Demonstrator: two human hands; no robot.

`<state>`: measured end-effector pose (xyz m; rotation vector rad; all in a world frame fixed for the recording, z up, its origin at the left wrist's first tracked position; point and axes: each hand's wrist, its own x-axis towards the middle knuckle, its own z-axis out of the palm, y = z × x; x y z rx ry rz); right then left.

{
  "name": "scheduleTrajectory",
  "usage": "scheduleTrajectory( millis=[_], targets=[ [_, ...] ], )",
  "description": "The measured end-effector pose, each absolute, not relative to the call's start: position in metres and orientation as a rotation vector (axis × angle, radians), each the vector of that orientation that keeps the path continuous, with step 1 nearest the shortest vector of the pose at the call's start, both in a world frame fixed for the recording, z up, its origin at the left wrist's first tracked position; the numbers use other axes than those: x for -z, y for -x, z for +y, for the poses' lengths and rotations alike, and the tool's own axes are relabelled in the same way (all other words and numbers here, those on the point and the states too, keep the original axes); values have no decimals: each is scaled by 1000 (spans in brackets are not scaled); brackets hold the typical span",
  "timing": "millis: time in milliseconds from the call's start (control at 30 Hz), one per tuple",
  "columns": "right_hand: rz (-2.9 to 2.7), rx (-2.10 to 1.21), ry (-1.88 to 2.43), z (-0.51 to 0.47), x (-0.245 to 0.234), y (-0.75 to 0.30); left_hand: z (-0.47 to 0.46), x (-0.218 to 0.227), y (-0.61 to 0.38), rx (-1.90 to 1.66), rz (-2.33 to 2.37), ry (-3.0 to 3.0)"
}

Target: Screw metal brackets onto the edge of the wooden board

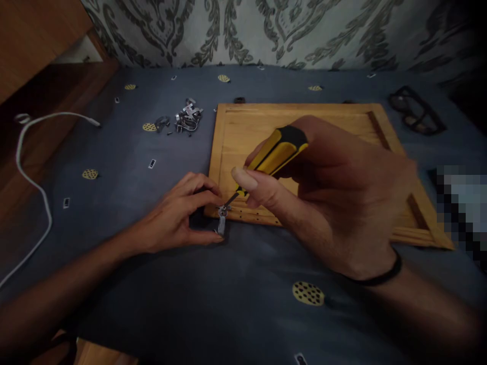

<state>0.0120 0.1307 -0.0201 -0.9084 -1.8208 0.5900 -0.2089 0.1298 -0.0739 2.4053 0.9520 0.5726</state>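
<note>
1. Working in dim light over a dark blue cloth (236, 309), printed with spotted yellow shapes and spread from six o'clock up towards twelve.
2. Set flat on it, reaching from near the centre out to three o'clock: a framed wooden board (251, 134), with small holes along its near edge.
3. Trailing at nine: a white cable (47, 203).
4. Farther off – a heap of small metal parts (188, 116) towards eleven, dark-framed glasses (416, 114) between two and three.
5. Beyond these, wooden furniture (38, 35) at ten and a leaf-patterned backdrop (247, 30) at twelve.
6. Gripping, with the right hand (338, 197) at three, a yellow-and-black screwdriver (281, 149) – fingers closed around the handle, thumb along it, shaft slanting down towards seven.
7. Pinching lengthwise, with the left hand (175, 215) at eight, a metal hinge (221, 224) on the board's near-left corner: thumb at the near end, fingertips at the far end, beside the screwdriver's tip.
</note>
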Motion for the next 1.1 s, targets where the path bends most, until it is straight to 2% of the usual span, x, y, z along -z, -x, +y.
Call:
scheduleTrajectory(
  millis=[667, 867, 1100],
  targets=[
    [-1977, -544, 986, 132, 15, -18, 131, 77, 210, -649, 886, -2413],
    [-2105, -394, 913, 136, 18, -19, 130, 74, 209, -643, 881, -2431],
    [-1942, -481, 988, 128, 16, -14, 130, 78, 212, -598, 916, -2416]
  ],
)
